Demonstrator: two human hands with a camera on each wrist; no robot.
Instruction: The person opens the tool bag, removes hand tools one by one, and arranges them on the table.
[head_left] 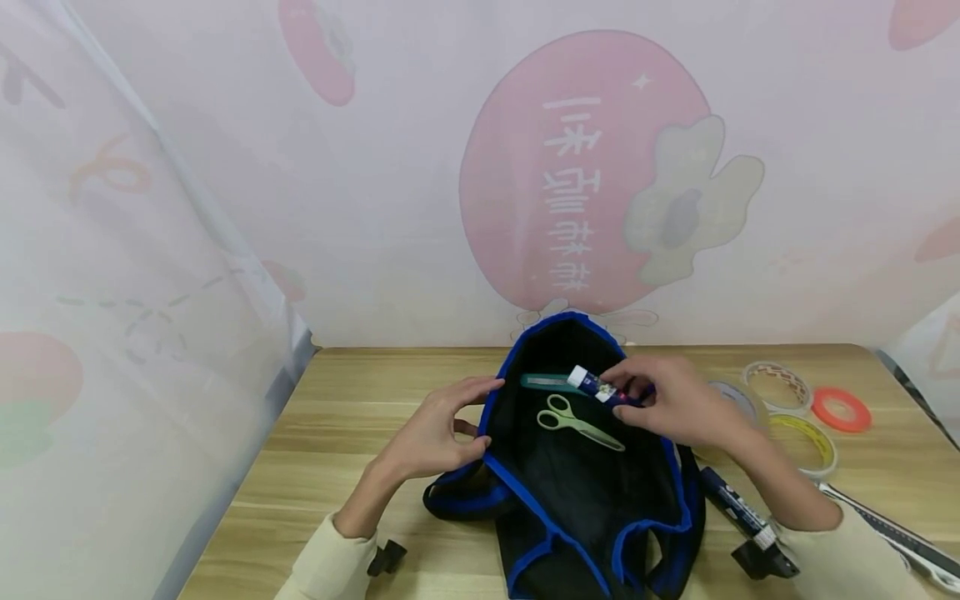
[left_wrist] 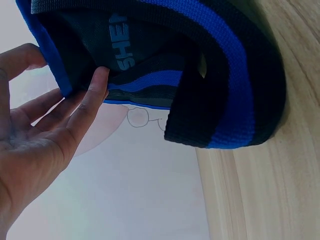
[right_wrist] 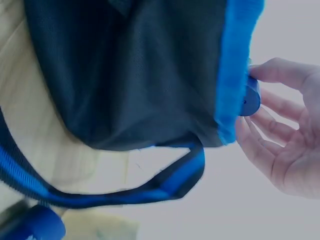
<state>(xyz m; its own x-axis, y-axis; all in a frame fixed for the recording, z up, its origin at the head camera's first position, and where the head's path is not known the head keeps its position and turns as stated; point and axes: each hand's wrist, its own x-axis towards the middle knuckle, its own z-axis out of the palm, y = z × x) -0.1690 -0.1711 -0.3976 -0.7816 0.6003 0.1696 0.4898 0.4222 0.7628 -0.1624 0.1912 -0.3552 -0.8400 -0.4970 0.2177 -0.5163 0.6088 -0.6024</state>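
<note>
A black tote bag (head_left: 585, 492) with blue trim lies with its mouth spread wide. On its left side my left hand (head_left: 435, 429) pinches the blue-trimmed edge (left_wrist: 52, 65) between thumb and fingers. My right hand (head_left: 678, 404) grips a dark blue glue stick (head_left: 596, 385) with a white end, over the bag's opening; its blue base (right_wrist: 251, 97) shows beside the trim in the right wrist view. Inside the bag lie pale green scissors (head_left: 577, 422) and a teal utility knife (head_left: 542, 382), the knife partly covered by the glue stick.
Several tape rolls, among them an orange one (head_left: 842, 409) and a yellow one (head_left: 806, 442), lie on the wooden table (head_left: 360, 392) to the right. A second dark blue tube (head_left: 735, 504) and a long silver-black tool (head_left: 892, 525) lie near my right forearm. A printed curtain (head_left: 390, 208) stands behind.
</note>
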